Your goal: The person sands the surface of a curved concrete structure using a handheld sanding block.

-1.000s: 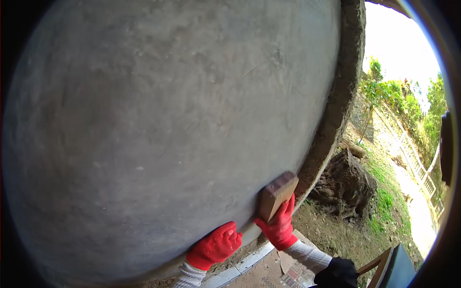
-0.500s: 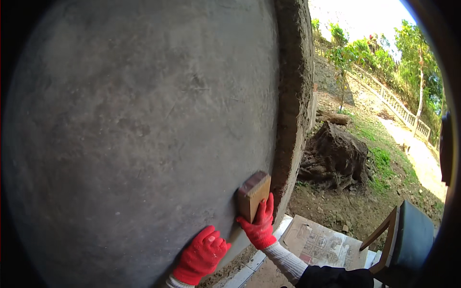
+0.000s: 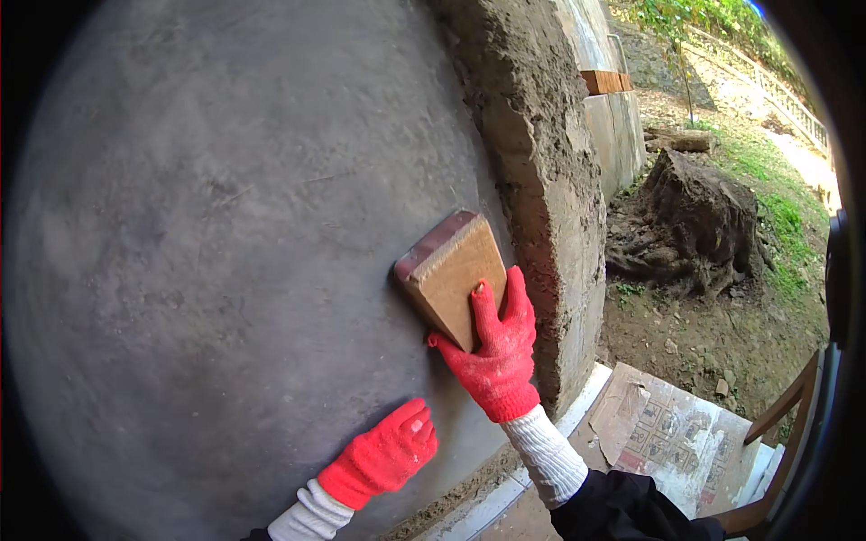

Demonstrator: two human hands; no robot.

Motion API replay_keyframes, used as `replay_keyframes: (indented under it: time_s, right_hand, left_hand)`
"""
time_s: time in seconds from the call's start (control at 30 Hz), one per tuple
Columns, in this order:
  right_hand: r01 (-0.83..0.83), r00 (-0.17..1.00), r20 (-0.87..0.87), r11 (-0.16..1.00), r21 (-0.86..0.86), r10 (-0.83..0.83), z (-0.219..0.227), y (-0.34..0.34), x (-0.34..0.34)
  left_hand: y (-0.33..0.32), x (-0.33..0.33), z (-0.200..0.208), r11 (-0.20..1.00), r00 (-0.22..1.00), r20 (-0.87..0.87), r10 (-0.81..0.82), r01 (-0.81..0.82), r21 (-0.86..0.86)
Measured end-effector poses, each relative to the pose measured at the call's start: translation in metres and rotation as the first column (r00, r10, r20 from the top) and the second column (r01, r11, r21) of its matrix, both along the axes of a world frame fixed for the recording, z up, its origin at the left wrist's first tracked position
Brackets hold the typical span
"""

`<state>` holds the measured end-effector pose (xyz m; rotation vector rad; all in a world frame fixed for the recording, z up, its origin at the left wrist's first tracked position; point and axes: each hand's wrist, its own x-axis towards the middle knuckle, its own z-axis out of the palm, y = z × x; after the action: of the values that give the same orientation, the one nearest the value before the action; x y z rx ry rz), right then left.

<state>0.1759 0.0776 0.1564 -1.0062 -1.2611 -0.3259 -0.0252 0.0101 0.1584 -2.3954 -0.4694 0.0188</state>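
Right hand (image 3: 496, 365): red-gloved and closed around the block; my thumb lies by its lower end while my fingers reach over its back and along its right edge, a spread that probably lets me push evenly and steer at once.
Block (image 3: 458, 281): against the grey wall (image 3: 225, 298), just left of the rough edge strip (image 3: 555, 180); its tan back faces me and its dark reddish layer is toward the plaster, likely because that is the working face. It sits tilted, upper end leaning left, perhaps following my forearm's slant.
Left hand (image 3: 383, 455): lower on the wall, fingers partly curled, nothing visible in it; its palm is hidden, so I cannot tell whether it is empty. It may be steadying me.
Cardboard (image 3: 672, 433): flat on the ground by the wall's foot, presumably to catch dirt.
Stump (image 3: 695, 225): well apart, on the slope beyond the edge strip.
Change from half a second ago: my view has shifted, the block appears higher up the wall, and the chair (image 3: 789, 451) at right now shows mainly its wooden frame.
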Motion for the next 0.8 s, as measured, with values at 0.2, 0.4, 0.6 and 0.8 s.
replay_keyframes:
  time_s: [0.2,0.4,0.6,0.8]
  right_hand:
    - [-0.036,0.997,0.058,0.980,-0.196,0.048,-0.238,-0.024,-0.005]
    - [-0.127,0.991,-0.078,0.962,-0.243,0.111,-0.197,-0.028,0.003]
    - [-0.200,0.976,-0.094,0.980,-0.019,0.198,-0.041,-0.004,0.024]
    - [-0.128,0.981,-0.162,0.985,-0.119,0.108,-0.176,-0.012,-0.003]
  left_hand:
    - [0.016,0.005,0.007,0.998,0.995,-0.077,-0.064,0.063,-0.010]
    - [0.008,0.024,0.018,0.999,0.953,-0.303,-0.020,0.010,-0.034]
    - [0.006,0.019,0.019,0.995,0.956,-0.292,0.026,-0.054,-0.088]
    - [0.007,0.021,0.018,0.991,0.941,-0.334,0.054,-0.091,-0.095]
